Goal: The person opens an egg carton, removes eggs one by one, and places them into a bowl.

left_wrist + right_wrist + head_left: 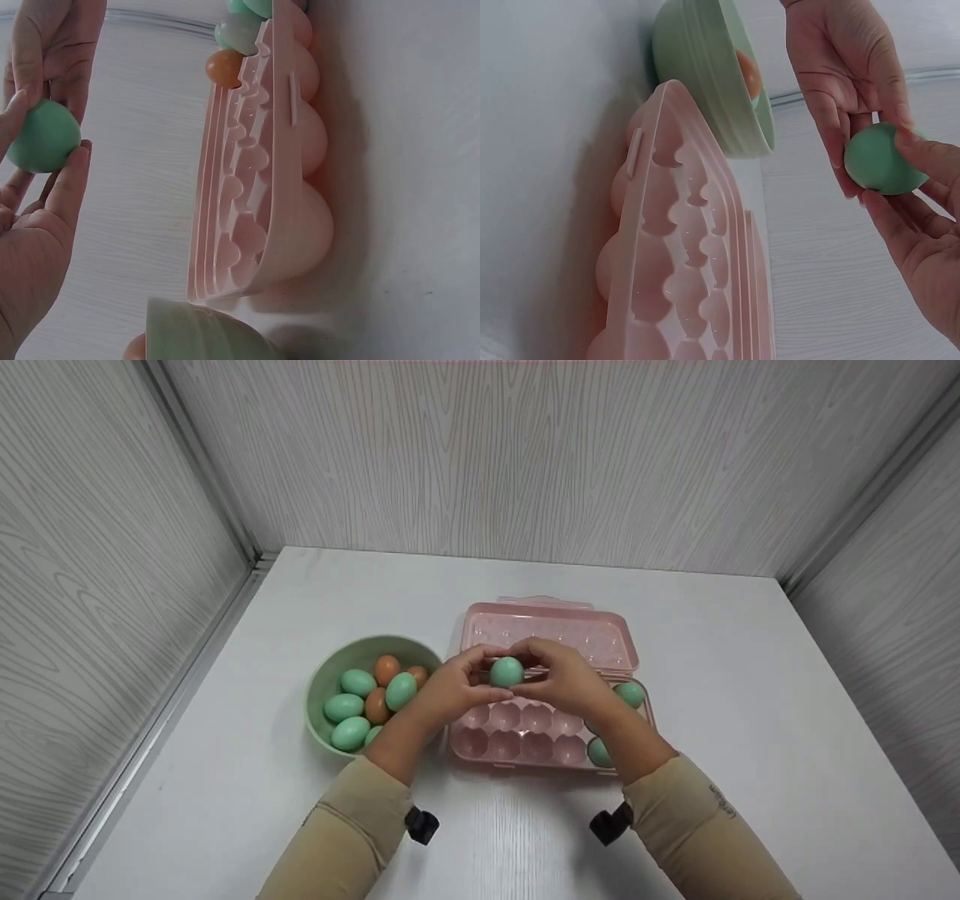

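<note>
A green egg (507,672) is held up between both hands, above the pink egg carton (476,760). My left hand (450,688) pinches it from the left with thumb and fingers. From the right, my right hand (568,679) grips the same egg. In the left wrist view the egg (46,136) sits between the fingertips of both hands. Green eggs (628,694) occupy cups at the carton's right end, partly hidden by the right forearm. A brown egg (223,68) also shows there in the left wrist view. Cups to the left are bare.
Left of the carton stands a light green bowl (318,712) with several green and brown eggs (387,669). The carton's lid (621,634) lies opened toward the back. Wood-grain panels (480,465) enclose the white table (720,660) at the back and sides.
</note>
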`<state>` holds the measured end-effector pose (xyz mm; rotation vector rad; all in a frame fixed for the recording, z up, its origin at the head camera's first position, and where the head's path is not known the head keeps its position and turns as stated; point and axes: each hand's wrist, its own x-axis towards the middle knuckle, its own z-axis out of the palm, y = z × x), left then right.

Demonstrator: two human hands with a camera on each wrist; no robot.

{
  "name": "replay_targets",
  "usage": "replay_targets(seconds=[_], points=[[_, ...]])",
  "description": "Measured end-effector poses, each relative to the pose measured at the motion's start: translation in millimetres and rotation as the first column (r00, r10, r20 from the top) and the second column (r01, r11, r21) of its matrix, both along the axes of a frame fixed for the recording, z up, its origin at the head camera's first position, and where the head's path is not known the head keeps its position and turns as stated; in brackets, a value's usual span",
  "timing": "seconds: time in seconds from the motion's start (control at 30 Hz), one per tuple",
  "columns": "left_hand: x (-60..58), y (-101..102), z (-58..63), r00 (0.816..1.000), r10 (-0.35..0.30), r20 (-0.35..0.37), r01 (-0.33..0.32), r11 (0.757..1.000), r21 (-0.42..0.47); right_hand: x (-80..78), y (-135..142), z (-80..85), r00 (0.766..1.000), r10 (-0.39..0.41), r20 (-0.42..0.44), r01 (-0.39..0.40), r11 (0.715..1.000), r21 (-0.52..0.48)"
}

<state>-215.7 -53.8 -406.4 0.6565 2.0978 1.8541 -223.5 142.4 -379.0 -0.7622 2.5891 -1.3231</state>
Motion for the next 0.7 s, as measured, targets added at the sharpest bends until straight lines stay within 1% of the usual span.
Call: replay_targets(seconds=[0.03,0.07,0.13,0.27,0.33,0.4,0.57,0.7], points=[[1.6,0,2.8,1.0,-0.003,0.01,0.003,1.0,0.001,-3.1,1,-4.4,1.0,0.009,0.002,-0.009,1.0,0.001],[1.4,-1,2.5,1.0,-0.003,0.018,0.003,1.0,0.001,-6.4,2,-9.1,1.0,0.015,0.006,-0.015,1.0,0.004],[3.1,-2,5.5,0.999,-0.007,0.034,0.007,1.0,0.007,-6.0,2,-8.6,0.999,0.028,0.019,-0.029,0.999,0.015],[-2.3,-4,-4.1,0.999,0.006,0.048,-0.006,1.0,-0.002,-5.8,1,-8.7,0.998,0.058,0.036,-0.058,0.998,0.003],[-4.9,-5,-8.8,0.999,0.009,0.052,-0.009,1.0,0.003,-5.6,1,-8.4,0.996,0.075,0.042,-0.074,0.997,-0.018],[-6.2,-7,-11.2,0.999,0.012,0.048,-0.012,1.0,0.005,-5.4,1,-7.8,0.996,0.084,0.039,-0.083,0.996,-0.032],[-6.7,-10,-11.7,0.999,0.023,0.027,-0.023,1.0,0.006,-6.2,-1,-5.8,0.997,0.078,0.031,-0.076,0.996,-0.046],[-7.1,-16,-11.9,0.998,0.051,0.038,-0.052,0.999,0.009,-7.6,1,-6.4,0.997,0.063,0.041,-0.061,0.997,-0.047]])
